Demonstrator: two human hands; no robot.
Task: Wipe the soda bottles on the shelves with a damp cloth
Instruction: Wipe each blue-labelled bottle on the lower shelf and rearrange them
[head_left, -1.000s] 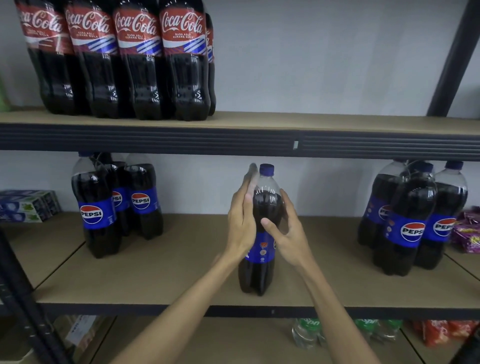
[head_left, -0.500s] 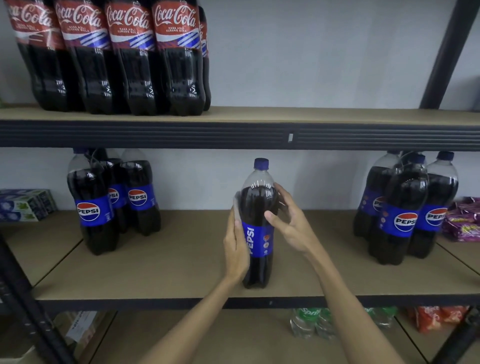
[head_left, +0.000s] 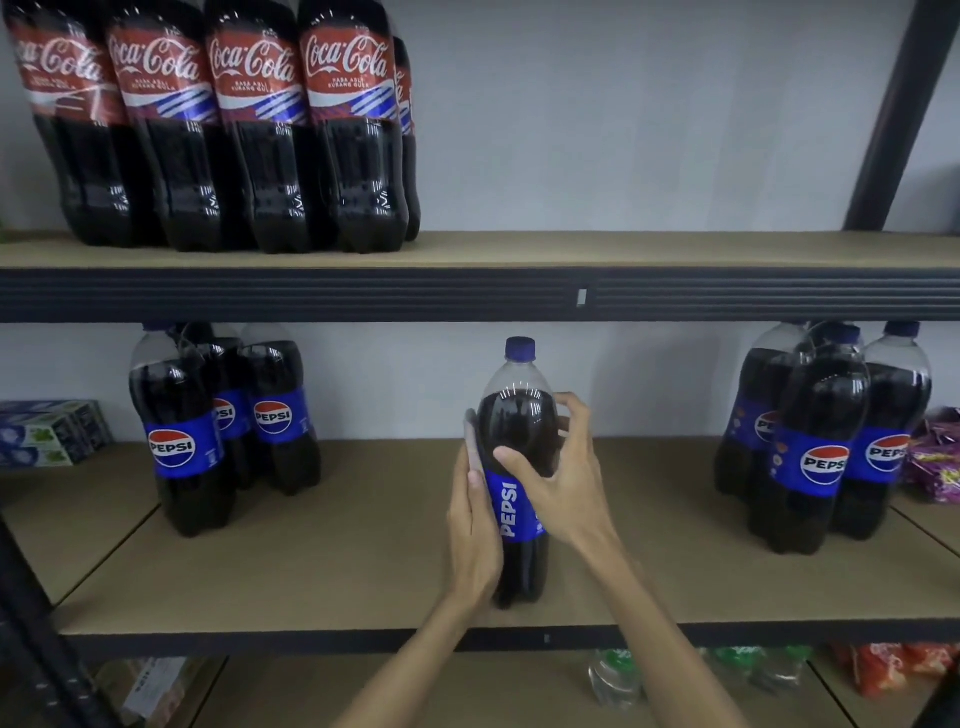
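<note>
My right grip (head_left: 566, 483) is clamped on the bottle (head_left: 511, 457): the thumb crosses the front just above the blue label and the fingers curl round its right shoulder. My left grip (head_left: 475, 535) lies flat, fingers straight and together, pressing the cloth (head_left: 471, 439) against the bottle's left side; a grey strip of it shows above my fingertips. The bottle stands upright near the front edge of the middle shelf (head_left: 311, 571), alone, with bare board on both sides. Well apart to the left stands a Pepsi cluster (head_left: 182, 441), and beyond it some boxes (head_left: 47, 431) sit against the wall. Well apart to the right is a second cluster (head_left: 815, 457), with snack packets (head_left: 935, 457) just beside it at the frame's edge. Nothing crowds either forearm. Directly overhead runs the dark front rail of the top shelf (head_left: 623, 249), not far above the blue cap. On that shelf, to the left, a row of Cokes (head_left: 260, 130) stands packed side by side, and a black post (head_left: 893, 104) slants up on the right. Below, on the bottom shelf, I see green bottles (head_left: 613, 675) and red packets (head_left: 893, 670), blurred.
</note>
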